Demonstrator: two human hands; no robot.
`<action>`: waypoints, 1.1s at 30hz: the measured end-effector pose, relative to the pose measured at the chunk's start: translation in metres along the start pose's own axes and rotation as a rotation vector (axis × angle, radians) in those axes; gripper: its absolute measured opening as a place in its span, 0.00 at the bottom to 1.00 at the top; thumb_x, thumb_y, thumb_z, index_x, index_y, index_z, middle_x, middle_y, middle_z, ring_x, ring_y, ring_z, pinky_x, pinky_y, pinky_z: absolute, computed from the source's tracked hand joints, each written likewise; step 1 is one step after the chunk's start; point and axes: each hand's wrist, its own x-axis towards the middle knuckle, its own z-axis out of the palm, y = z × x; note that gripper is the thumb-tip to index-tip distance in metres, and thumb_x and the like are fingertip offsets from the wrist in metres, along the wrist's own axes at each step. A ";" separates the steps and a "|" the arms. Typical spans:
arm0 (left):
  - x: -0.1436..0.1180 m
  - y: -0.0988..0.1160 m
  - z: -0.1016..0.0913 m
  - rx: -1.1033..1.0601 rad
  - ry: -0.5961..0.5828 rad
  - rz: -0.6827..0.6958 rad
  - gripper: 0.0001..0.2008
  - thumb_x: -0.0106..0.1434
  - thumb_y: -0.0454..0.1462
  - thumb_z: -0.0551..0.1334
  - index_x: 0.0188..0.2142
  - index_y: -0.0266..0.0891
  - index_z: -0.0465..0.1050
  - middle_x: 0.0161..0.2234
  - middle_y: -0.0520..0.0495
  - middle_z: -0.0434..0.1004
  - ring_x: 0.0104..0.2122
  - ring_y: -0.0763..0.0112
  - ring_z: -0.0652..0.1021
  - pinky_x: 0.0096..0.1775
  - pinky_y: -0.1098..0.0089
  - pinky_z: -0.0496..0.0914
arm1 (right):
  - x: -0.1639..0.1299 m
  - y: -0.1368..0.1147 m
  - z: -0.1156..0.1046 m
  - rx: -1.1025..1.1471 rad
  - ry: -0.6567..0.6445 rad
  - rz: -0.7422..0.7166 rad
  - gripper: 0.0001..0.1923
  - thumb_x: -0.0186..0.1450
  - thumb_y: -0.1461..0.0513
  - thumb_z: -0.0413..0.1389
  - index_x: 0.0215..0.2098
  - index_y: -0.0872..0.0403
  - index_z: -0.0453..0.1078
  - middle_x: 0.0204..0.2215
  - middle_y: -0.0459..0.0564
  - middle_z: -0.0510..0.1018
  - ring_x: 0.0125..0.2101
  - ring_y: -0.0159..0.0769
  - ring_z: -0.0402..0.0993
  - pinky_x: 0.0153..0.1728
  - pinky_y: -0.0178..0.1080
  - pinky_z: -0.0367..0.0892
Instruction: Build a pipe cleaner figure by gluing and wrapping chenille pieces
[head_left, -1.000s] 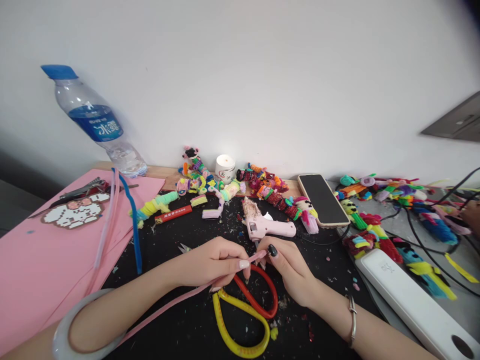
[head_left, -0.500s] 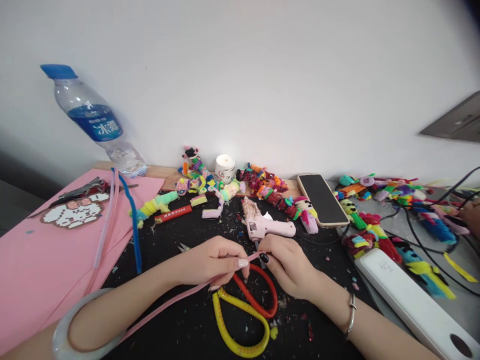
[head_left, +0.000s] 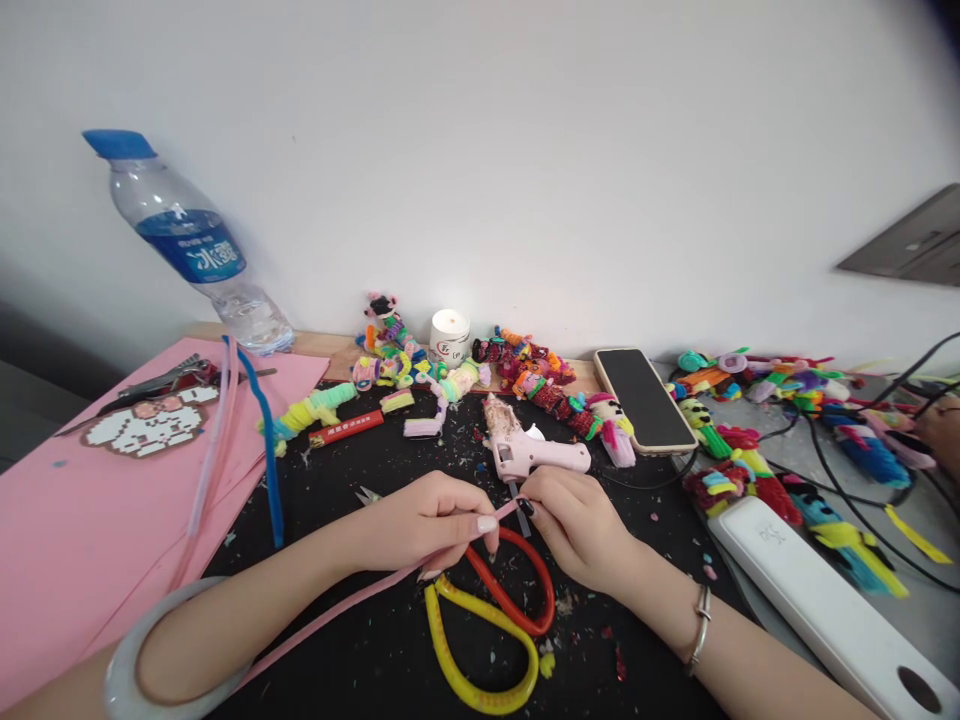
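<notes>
A long pink pipe cleaner point(head_left: 352, 594) runs from beside my left forearm up through both hands. My left hand point(head_left: 431, 520) pinches it between thumb and fingers. Its end is pinched by my right hand point(head_left: 576, 528), with a short stretch showing between the two. Beneath my left hand lie scissors with one red and one yellow handle loop point(head_left: 484, 695); their tips poke out on its left, and the middle is hidden. Just beyond my right hand a pink glue gun point(head_left: 551, 456) rests on the black mat point(head_left: 360, 660).
Colourful pipe-cleaner figures point(head_left: 555, 400) line the back, beside a white candle cup point(head_left: 450, 335) and a phone point(head_left: 649, 400). On the left are pink sheets point(head_left: 60, 540) and a water bottle point(head_left: 191, 245). A white device point(head_left: 832, 600) and cables lie at right, near another person's hand point(head_left: 941, 430).
My right hand has shifted very slightly, and the short stretch of pink pipe cleaner between my hands tilts a little more upward. My left hand stays in place.
</notes>
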 end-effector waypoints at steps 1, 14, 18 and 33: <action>0.000 0.000 0.000 0.009 0.005 0.002 0.17 0.65 0.45 0.53 0.31 0.32 0.71 0.11 0.59 0.59 0.11 0.82 0.59 0.18 0.79 0.54 | 0.000 0.000 0.000 0.005 0.002 0.005 0.08 0.64 0.68 0.43 0.34 0.54 0.62 0.25 0.48 0.70 0.25 0.34 0.64 0.26 0.35 0.62; 0.000 -0.003 0.004 0.083 0.106 0.024 0.15 0.65 0.42 0.52 0.31 0.34 0.70 0.10 0.59 0.58 0.11 0.82 0.58 0.17 0.80 0.54 | 0.004 -0.004 -0.002 -0.171 -0.042 0.017 0.10 0.66 0.67 0.42 0.34 0.55 0.65 0.27 0.52 0.73 0.26 0.36 0.68 0.26 0.35 0.63; 0.001 -0.001 0.007 0.218 0.166 0.055 0.14 0.65 0.40 0.50 0.31 0.35 0.70 0.11 0.59 0.59 0.11 0.81 0.60 0.18 0.79 0.56 | 0.004 -0.004 -0.001 -0.201 -0.059 0.037 0.10 0.66 0.67 0.42 0.35 0.56 0.65 0.27 0.52 0.74 0.27 0.36 0.68 0.27 0.36 0.64; 0.000 -0.011 0.013 0.800 0.285 0.356 0.13 0.66 0.35 0.47 0.30 0.37 0.67 0.20 0.55 0.62 0.20 0.77 0.63 0.26 0.74 0.56 | 0.003 -0.013 0.005 -0.179 -0.015 0.122 0.11 0.67 0.67 0.41 0.36 0.56 0.65 0.26 0.51 0.74 0.27 0.35 0.70 0.28 0.35 0.67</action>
